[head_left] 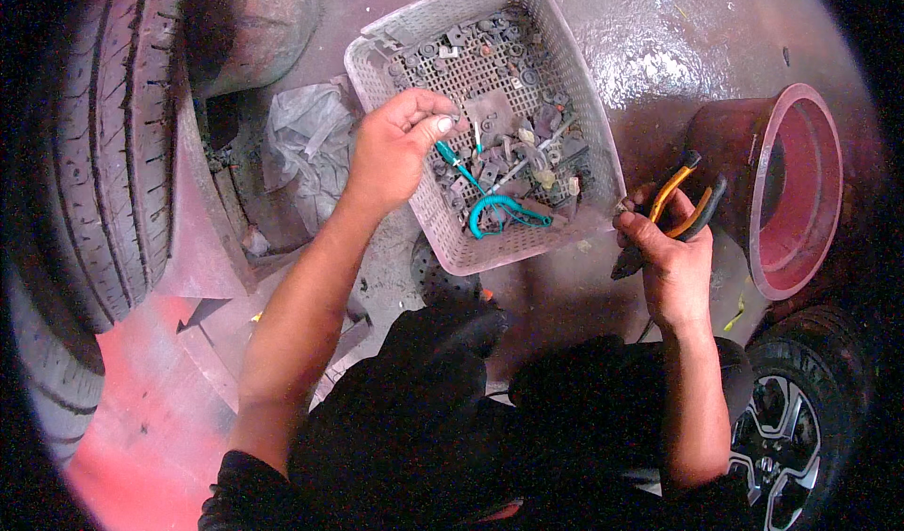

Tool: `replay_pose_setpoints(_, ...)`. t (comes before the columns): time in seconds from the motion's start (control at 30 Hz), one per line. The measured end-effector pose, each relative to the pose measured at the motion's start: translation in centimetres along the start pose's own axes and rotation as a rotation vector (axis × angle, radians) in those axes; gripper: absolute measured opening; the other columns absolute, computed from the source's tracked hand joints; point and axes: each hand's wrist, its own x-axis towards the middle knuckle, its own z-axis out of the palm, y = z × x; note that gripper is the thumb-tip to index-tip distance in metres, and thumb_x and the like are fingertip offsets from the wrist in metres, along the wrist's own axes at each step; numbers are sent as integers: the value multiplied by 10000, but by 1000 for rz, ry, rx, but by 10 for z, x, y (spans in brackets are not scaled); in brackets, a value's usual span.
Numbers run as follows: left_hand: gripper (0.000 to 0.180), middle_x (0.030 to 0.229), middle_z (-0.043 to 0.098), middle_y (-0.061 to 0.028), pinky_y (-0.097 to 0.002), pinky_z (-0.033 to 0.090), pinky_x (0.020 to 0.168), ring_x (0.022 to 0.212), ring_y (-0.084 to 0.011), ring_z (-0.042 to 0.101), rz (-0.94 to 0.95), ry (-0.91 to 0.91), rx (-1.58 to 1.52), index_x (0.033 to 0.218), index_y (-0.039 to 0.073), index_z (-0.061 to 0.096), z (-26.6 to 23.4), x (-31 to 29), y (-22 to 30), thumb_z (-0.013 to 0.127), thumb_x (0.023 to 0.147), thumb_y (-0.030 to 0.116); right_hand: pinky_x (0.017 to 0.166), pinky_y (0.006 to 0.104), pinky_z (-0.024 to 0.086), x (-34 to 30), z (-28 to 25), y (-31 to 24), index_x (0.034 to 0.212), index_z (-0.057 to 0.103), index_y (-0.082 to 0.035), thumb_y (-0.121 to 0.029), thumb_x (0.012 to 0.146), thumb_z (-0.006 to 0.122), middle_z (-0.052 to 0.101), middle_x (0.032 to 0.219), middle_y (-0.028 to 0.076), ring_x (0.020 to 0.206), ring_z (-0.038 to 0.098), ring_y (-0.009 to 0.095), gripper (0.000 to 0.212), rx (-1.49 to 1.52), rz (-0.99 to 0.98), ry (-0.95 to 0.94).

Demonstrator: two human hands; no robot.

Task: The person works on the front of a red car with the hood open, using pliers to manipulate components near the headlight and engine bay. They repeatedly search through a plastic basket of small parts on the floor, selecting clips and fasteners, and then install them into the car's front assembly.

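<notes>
A grey plastic basket with perforated walls lies in front of me. It holds many small loose clips and fasteners, several of them round. Over its left side is my left hand, thumb and forefinger pinched together; what is between them is too small to name. Below those fingers lies a teal tool with a coiled cord. At the basket's near right corner, my right hand grips pliers with orange and black handles, their jaws mostly hidden. Its thumb and forefinger also touch a small dark piece.
On the left stand a large tyre and a crumpled grey sheet. A red panel lies at the lower left. To the right are an overturned reddish bucket and a wheel with a silver rim. The floor beyond looks wet.
</notes>
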Motion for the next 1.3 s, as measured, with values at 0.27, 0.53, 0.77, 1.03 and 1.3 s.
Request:
replay_pose_setpoints(0.27, 151, 974, 706, -103, -288, 527, 839, 932, -165, 681, -20, -65, -70, 1063, -33, 614, 4, -3, -6, 580, 916, -15, 743, 273, 469, -3, 3, -2, 1060, 608, -6, -52, 818, 732, 646, 908, 28, 793, 596, 127, 276, -7, 1, 17)
replay_pose_setpoints(0.53, 103, 805, 646, -59, -303, 489, 742, 755, -137, 598, -52, -73, 0, 902, 12, 550, 8, -16, -24, 504, 950, 91, 716, 270, 472, -4, 7, 3, 1022, 614, -16, -27, 801, 737, 627, 879, 14, 763, 579, 116, 253, 23, -66, -25)
replay_pose_setpoints(0.77, 160, 771, 633, -47, -290, 486, 673, 718, -114, 579, -126, -182, 19, 845, 34, 551, 32, -27, -16, 528, 976, 123, 728, 262, 466, -11, 12, -5, 1023, 614, -19, -66, 803, 765, 625, 880, 2, 785, 575, 103, 272, -38, 20, -78)
replay_pose_setpoints(1.03, 278, 831, 674, -218, -486, 519, 733, 802, -362, 687, 234, -5, 674, 1108, -10, 515, 41, 52, -38, 585, 855, 79, 665, 267, 460, -7, 16, 8, 978, 620, -24, -65, 816, 751, 611, 817, -16, 719, 547, 90, 213, -67, -47, -36)
replay_pose_setpoints(1.3, 532, 1033, 673, -278, -530, 505, 886, 1008, -427, 649, 59, -80, 1021, 1321, 75, 475, 63, 160, -38, 590, 803, 113, 676, 263, 467, -6, 14, 3, 990, 624, -16, -72, 818, 746, 624, 830, -11, 734, 565, 89, 218, -113, -1, -39)
